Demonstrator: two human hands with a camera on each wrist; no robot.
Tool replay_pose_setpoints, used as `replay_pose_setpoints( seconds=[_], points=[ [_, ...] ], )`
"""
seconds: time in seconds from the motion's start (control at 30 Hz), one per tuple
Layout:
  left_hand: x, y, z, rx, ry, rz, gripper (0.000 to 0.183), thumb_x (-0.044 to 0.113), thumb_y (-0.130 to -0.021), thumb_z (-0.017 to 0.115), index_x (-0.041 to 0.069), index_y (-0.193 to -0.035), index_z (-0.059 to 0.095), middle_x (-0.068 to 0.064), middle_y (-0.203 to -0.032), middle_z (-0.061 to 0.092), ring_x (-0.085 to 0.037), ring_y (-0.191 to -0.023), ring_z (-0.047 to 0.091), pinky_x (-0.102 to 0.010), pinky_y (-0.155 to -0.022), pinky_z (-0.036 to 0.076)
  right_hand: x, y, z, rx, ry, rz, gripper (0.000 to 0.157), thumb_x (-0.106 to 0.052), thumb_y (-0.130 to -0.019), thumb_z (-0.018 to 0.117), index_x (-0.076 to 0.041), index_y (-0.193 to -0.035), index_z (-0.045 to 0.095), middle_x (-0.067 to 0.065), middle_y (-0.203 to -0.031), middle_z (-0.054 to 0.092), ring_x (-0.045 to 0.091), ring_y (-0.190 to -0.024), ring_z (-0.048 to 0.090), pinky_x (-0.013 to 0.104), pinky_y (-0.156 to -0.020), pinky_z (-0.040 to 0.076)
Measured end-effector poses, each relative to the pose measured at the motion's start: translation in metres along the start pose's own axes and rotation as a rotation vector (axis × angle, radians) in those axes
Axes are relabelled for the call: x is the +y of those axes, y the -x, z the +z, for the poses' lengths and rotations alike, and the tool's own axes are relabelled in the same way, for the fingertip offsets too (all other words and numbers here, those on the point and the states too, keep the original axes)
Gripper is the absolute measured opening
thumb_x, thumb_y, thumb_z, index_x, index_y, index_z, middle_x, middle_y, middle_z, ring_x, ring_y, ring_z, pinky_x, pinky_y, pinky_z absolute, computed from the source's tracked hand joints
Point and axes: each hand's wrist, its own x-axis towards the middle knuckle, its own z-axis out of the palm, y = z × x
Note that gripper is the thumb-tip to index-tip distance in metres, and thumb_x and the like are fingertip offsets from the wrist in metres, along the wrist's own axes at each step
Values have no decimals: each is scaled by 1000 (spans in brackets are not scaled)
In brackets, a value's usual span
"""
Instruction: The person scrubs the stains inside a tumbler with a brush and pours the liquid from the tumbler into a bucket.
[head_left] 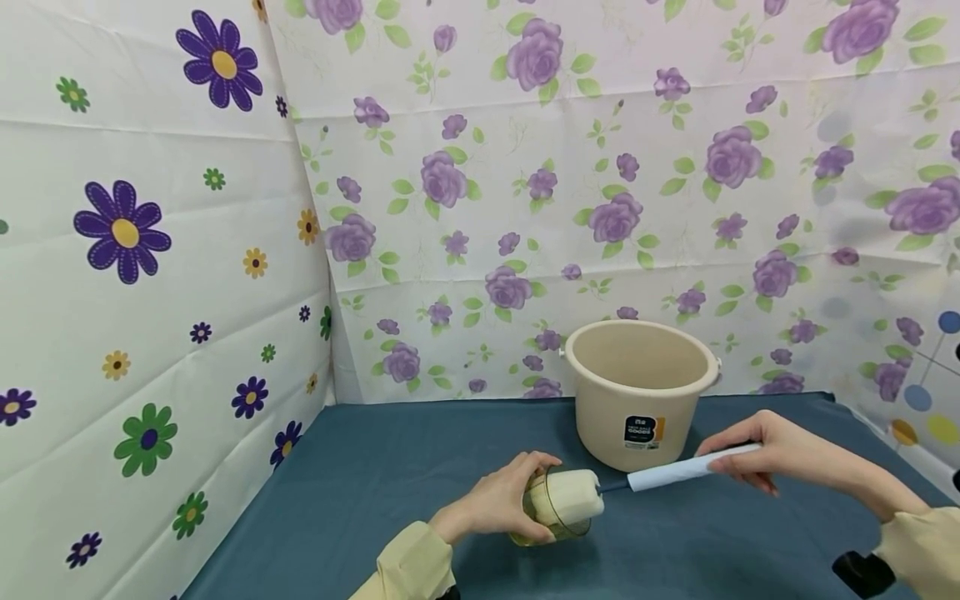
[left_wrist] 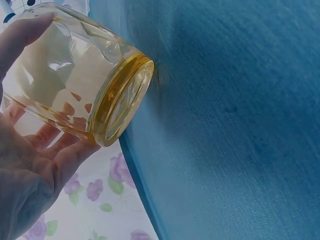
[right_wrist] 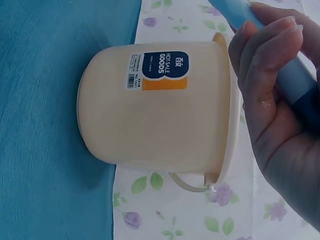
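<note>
My left hand (head_left: 501, 500) grips a clear, amber-tinted glass cup (left_wrist: 107, 55), tilted with its mouth to the right, just over the blue cloth. The thumb and fingers curl around its sides. Part of a pale sponge head (head_left: 579, 495) sits inside the cup, its neck end sticking out of the mouth. A cup brush handle (head_left: 675, 472), light blue-white with a dark thin neck, runs from the sponge to the right. My right hand (head_left: 768, 450) holds this handle near its far end. In the right wrist view, the fingers curl about the handle.
A beige bucket (head_left: 637, 417) with a label stands upright behind the hands, near the table's back edge. Blue cloth (head_left: 360, 492) covers the table. Flower-printed sheets (head_left: 450, 242) hang at the back and sides.
</note>
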Motion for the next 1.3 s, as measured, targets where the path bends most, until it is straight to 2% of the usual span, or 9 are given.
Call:
replay_pose_setpoints(
  seconds=[0.1,0.27,0.57,0.8,0.93,1.13,1.3],
  points=[
    [0,0,0,1,-1,-2,77,39,-67,79,34,-130,35,9,-108,42,-8,-90,46,-30,-65,42,-1,-1,0,29,26,14,27,3,-92,47,0,-116,60,10,-59,57,16,-41,50,36,-40,43],
    [0,1,-1,1,-10,2,78,39,-67,78,28,-132,36,8,-109,42,-10,-93,47,-31,-66,42,-1,-1,0,45,56,37,26,0,-92,49,-1,-115,61,7,-58,57,15,-42,50,36,-40,43],
    [0,0,-1,3,-29,4,78,40,-67,78,33,-132,35,8,-112,43,-10,-99,46,-33,-67,43,0,-2,1,-3,48,25,27,2,-92,48,0,-116,61,9,-58,56,13,-41,49,35,-38,43],
    [1,0,0,5,-44,17,78,41,-67,78,33,-131,35,9,-112,43,-9,-100,46,-33,-69,42,3,-3,5,-40,-7,-3,28,6,-92,45,2,-116,60,8,-61,59,29,-38,41,35,-35,42],
    [1,0,0,10,-43,20,77,40,-66,79,33,-130,36,10,-111,43,-9,-100,46,-32,-68,42,4,-3,7,-48,-28,-17,29,7,-92,45,2,-117,59,9,-61,59,30,-38,40,36,-35,42],
    [1,0,1,15,-34,20,78,39,-66,79,30,-131,37,9,-109,43,-8,-94,47,-29,-64,42,5,-5,8,-37,-17,-26,29,6,-92,45,1,-117,59,7,-59,57,22,-38,45,36,-36,42],
    [1,0,0,14,-33,24,78,39,-66,79,32,-131,36,9,-108,43,-8,-89,47,-28,-62,41,4,-7,9,-4,13,-2,27,3,-92,46,1,-116,60,7,-59,57,15,-40,49,35,-38,43]
  ],
)
